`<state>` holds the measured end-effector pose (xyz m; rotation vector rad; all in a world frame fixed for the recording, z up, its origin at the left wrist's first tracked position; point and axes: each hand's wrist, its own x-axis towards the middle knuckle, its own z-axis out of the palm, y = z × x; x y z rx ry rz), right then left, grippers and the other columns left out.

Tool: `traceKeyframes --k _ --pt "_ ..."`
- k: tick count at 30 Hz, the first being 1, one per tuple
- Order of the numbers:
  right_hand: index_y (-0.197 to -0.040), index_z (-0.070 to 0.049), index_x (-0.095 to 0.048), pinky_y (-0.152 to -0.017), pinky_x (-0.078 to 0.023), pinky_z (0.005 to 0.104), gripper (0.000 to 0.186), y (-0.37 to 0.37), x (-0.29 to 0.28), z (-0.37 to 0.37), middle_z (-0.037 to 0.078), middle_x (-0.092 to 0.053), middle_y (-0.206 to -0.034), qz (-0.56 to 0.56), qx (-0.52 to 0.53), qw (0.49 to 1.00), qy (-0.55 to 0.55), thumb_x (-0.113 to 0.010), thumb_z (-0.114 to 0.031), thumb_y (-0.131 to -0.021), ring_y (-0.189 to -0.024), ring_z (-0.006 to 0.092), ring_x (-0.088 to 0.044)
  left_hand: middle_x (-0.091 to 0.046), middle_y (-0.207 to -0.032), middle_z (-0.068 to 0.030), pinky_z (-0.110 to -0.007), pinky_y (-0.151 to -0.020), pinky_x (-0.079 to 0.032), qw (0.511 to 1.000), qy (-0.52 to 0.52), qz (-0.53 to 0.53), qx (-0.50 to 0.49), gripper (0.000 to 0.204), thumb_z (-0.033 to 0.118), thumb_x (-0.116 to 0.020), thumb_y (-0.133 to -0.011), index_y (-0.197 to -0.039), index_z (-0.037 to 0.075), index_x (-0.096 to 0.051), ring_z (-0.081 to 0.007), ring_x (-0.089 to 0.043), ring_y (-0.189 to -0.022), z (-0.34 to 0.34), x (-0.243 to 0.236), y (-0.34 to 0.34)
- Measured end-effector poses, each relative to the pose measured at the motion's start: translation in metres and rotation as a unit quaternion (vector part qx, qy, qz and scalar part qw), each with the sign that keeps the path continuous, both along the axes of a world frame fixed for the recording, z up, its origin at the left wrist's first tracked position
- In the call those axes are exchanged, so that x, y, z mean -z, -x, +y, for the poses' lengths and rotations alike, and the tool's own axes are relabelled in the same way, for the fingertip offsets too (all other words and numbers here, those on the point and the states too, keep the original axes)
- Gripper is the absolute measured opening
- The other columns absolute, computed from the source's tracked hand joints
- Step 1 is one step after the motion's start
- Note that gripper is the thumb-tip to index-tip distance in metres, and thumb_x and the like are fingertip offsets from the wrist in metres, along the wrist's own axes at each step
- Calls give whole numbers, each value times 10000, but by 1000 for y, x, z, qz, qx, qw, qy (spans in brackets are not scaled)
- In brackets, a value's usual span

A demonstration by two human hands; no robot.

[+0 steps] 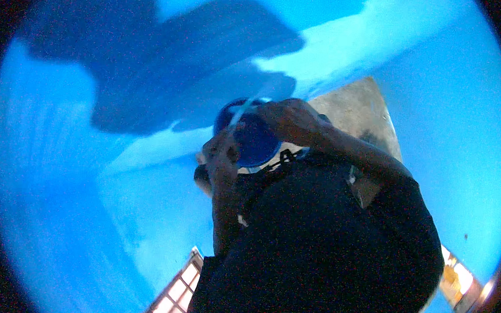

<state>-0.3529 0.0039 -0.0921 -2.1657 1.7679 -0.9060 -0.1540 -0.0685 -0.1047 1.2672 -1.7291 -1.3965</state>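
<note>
In front of my body is a round dark blue bucket (257, 144), seen from above and dim inside. My left hand (222, 148) is at its left edge, with fingers curled in against the rim. Over the far right part of the rim lies my right hand (289, 120), closed, its fingertips in shadow. A thin pale strip (242, 112) slants from my left fingers up toward the right one; whether it is a stick or the bucket's handle I cannot tell. What the right fingers grip is hidden.
Bright blue walls (456, 127) surround me, with a large dark blue patch (199, 52) ahead. Bare grey-brown floor (352, 108) shows beyond my right forearm. A barred window (178, 291) lies at lower left, and a bright opening (459, 281) at lower right.
</note>
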Motion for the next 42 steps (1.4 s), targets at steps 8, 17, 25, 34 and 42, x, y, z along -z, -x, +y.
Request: traceKeyframes --k 8,17,25,34,42 --pt "-789 -49 -617 -598 -488 466 169 -4 28 -2 156 -610 -700 -87 -30 991 -93 -643 -202 -722 -680 346 -624 -345 -523 40 -249 -432 -221 985 -82 144 -53 194 146 -548 -855 -692 43 -572 -64 -293 -451 6 -3 18" --pt "-817 -61 -621 -544 -484 466 177 -4 54 -9 132 -613 -663 9 72 988 -138 -606 -227 -756 -578 347 -607 -387 -523 34 -236 -427 -256 979 -42 197 -15 176 129 -570 -853 -711 27 -588 -60 -301 -443 6 14 8" --pt "-1084 -66 -568 -599 -521 420 280 12 38 11 140 -634 -883 59 71 996 -18 -576 -92 -805 -760 319 -640 -412 -559 68 -223 -461 -235 988 -76 118 57 211 146 -545 -890 -986 47 -704 -39 -327 -500 9 -15 9" --pt "-945 -36 -639 -567 -482 347 217 -9 -15 10 151 -642 -720 -101 119 967 -200 -653 -92 -735 -621 244 -638 -488 -600 36 -222 -536 -324 982 -81 164 50 213 163 -547 -904 -976 19 -687 -48 -404 -564 2 -9 18" --pt "-929 -24 -651 -577 -482 351 204 -81 -65 39 171 -637 -720 -169 50 962 -207 -646 -86 -735 -618 240 -625 -458 -590 42 -226 -507 -307 973 -126 182 68 229 171 -537 -905 -981 7 -677 -55 -382 -538 30 -47 -51"
